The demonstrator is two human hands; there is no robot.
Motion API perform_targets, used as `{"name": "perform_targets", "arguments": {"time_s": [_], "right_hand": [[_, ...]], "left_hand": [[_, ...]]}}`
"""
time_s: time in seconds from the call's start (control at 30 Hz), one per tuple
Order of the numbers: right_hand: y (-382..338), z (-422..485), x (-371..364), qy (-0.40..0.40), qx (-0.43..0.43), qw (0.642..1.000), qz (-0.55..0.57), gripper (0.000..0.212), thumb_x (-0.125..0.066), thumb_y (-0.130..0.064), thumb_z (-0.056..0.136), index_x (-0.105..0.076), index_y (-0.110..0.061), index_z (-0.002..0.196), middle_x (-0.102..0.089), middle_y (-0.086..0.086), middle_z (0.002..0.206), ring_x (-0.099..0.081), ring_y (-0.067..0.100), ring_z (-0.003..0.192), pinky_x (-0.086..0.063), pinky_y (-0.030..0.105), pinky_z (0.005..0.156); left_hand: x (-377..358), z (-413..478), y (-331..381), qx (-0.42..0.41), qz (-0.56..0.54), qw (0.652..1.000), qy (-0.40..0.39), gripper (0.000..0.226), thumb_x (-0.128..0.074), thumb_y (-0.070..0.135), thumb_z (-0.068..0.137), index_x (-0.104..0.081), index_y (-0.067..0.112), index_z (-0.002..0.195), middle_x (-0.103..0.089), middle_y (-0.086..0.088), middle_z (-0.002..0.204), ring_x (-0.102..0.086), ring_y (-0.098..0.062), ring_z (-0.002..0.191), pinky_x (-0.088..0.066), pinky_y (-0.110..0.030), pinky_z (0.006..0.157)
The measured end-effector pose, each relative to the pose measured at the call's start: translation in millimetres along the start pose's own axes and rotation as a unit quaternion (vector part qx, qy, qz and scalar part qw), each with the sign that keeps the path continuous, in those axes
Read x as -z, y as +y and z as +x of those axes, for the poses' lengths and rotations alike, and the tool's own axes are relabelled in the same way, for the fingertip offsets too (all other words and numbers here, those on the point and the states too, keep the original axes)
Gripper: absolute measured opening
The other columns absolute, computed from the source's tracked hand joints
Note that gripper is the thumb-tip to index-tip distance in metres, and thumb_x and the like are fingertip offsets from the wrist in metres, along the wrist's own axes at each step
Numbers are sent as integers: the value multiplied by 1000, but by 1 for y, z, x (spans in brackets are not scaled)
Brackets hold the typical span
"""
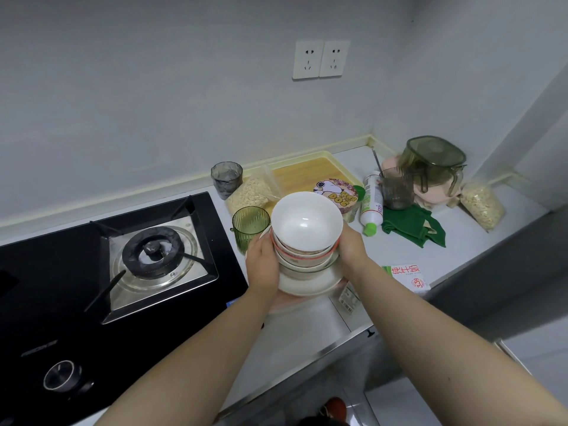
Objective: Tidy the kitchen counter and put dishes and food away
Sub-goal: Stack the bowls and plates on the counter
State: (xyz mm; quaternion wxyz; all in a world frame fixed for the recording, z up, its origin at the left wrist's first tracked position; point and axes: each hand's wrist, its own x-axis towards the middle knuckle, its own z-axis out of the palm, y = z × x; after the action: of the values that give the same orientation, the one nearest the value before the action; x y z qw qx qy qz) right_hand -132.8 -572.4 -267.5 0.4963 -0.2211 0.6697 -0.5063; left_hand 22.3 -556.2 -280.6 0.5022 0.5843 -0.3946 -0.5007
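Both hands are clamped on a stack of bowls (304, 256), one on either side: the left hand (262, 262) wraps the left flank and the right hand (352, 247) the right, fingers curled against the sides. The top bowl (306, 222) is plain white and empty; those nested under it show red rims, and the whole pile sits on a white plate (310, 285). The stack is over the pale counter (307, 330), just right of the black gas hob (76, 302); I cannot tell whether the plate is touching the counter or held just above it. A green ribbed glass (249, 226) stands just beside the left hand, at the hob's edge. Behind the stack a bag of oats (252, 193) and a round tub with a cartoon dog lid (335, 192) rest on a yellow-rimmed tray (307, 170), with a grey marbled cup (226, 178) beside the tray by the wall. Further right a white bottle with a green cap (372, 204) lies on its side next to a green cloth (412, 224). A smoky tumbler (396, 189) stands behind the cloth, beside a tinted pitcher (436, 161), and a second bag of oats (482, 204) lies in the corner. A milk carton (405, 276) lies near the right forearm at the counter's front edge.
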Motion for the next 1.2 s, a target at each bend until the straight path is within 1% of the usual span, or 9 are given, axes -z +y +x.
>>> {"name": "perform_targets", "arguments": {"time_s": [0.1,0.2,0.27,0.37,0.5,0.67,0.93,1.03,1.2], "right_hand": [[-7,-7,0,-9,6,1000,0,63,-62,-56,53,-68,-14,100,-71,5,100,-65,26,99,-47,46,98],[-16,-19,0,-12,16,1000,2,39,-62,-47,70,-67,-15,92,-71,6,100,-64,26,102,-47,44,98],[-21,-25,-1,-11,22,1000,13,37,-62,-46,68,-68,-17,89,-72,5,98,-65,26,102,-48,44,97],[-28,-35,0,-10,25,1000,6,48,-60,-50,62,-68,-16,95,-71,5,100,-65,25,101,-48,45,97],[-36,-51,5,-19,28,999,1,77,-63,-62,53,-65,-15,114,-68,4,110,-64,25,102,-48,46,98],[-43,-88,10,-67,56,996,-25,35,-57,-49,78,-70,-20,93,-71,2,102,-65,23,100,-48,44,97],[-31,-148,30,-117,82,987,-68,30,-49,-39,89,-69,-16,91,-71,6,102,-64,24,100,-49,45,97],[-23,-171,28,-139,93,982,-88,38,-49,-41,81,-71,-14,95,-73,5,98,-65,24,100,-48,47,97],[-9,-223,9,-179,74,975,-106,28,-47,-32,90,-70,-16,85,-71,6,96,-64,26,98,-48,44,96]], "left_hand": [[1,-4,6,1,5,1000,5,37,-36,32,95,-66,13,108,-60,-7,118,-53,-23,115,-39,-46,105],[2,-5,15,-11,4,1000,2,34,-36,28,96,-66,12,102,-60,-7,117,-54,-21,109,-41,-40,101],[4,-8,24,-19,2,1000,-3,31,-37,25,97,-64,16,87,-62,-1,105,-54,-14,95,-42,-34,89],[8,-15,39,-35,-6,999,-5,34,-39,20,97,-54,16,68,-58,4,77,-48,-8,72,-39,-28,69],[15,-24,53,-35,-23,999,-1,29,-43,21,95,-49,12,68,-51,2,68,-42,-13,69,-35,-31,66],[29,-51,63,0,-53,999,5,23,-52,33,86,-62,18,73,-62,0,76,-51,-15,75,-40,-33,70],[49,-129,69,15,-99,993,67,22,-53,23,87,-60,15,67,-59,0,72,-49,-14,71,-39,-31,65],[65,-159,69,17,-111,990,81,21,-54,21,87,-62,15,69,-64,2,73,-53,-11,70,-41,-28,64],[112,-208,68,21,-129,983,130,24,-55,25,87,-63,17,66,-66,2,75,-54,-11,70,-42,-27,64]]}}
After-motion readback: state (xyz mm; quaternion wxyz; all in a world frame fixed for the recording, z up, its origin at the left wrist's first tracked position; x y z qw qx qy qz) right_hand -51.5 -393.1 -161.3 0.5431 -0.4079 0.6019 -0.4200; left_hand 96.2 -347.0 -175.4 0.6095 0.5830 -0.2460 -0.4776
